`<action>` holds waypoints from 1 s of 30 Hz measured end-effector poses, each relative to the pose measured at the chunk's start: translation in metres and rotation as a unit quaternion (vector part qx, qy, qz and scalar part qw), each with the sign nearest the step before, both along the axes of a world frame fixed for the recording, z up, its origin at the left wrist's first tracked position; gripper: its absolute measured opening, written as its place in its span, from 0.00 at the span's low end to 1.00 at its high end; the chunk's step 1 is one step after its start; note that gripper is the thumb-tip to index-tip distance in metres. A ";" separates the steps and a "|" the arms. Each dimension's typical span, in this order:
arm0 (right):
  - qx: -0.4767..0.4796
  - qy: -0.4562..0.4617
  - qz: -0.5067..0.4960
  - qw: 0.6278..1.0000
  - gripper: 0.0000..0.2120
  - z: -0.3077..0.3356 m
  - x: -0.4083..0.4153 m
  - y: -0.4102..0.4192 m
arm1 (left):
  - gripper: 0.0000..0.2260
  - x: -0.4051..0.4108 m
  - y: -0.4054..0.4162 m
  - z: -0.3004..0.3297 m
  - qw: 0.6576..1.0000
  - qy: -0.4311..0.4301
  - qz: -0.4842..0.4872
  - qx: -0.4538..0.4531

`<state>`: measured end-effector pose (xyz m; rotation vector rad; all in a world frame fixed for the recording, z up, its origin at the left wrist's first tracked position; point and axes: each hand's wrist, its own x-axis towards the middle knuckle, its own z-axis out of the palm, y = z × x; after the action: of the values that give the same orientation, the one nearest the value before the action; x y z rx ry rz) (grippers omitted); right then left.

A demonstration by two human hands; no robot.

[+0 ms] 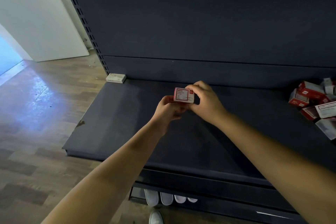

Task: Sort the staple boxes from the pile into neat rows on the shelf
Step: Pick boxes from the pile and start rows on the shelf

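Both hands (187,103) gripping one staple box (183,95), long axis left-right, label toward camera

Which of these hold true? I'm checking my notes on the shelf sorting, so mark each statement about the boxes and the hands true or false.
1. Both hands hold one red and white staple box above the shelf. True: left hand and right hand grip it.
2. The pile of boxes lies at the shelf's left end. False: it lies at the right end.
3. One white box sits in the shelf's back left corner. True.
4. A full row of boxes already lines the shelf's front edge. False: none stands there.
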<state>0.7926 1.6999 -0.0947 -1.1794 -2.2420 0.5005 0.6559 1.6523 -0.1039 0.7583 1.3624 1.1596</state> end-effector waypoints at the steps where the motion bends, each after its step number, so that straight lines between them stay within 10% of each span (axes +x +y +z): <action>1: 0.003 0.000 -0.006 1.000 0.24 0.000 0.000 0.002 | 0.12 -0.002 0.001 -0.001 0.999 0.050 -0.005 0.010; 7: -0.029 -0.025 -0.038 0.999 0.27 -0.010 0.025 0.019 | 0.17 -0.011 0.012 -0.004 0.862 0.486 -0.110 0.097; 15: -0.082 -0.026 -0.157 0.984 0.28 -0.028 0.071 0.044 | 0.14 0.019 0.027 0.000 0.683 0.679 -0.242 0.118; 30: -0.125 0.019 -0.149 0.981 0.17 -0.022 0.038 0.074 | 0.15 0.036 0.039 0.003 0.673 0.693 -0.234 0.111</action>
<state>0.8307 1.7737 -0.1172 -1.5866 -1.9627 0.6878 0.6920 1.6915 -0.1007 2.2915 1.9714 0.1221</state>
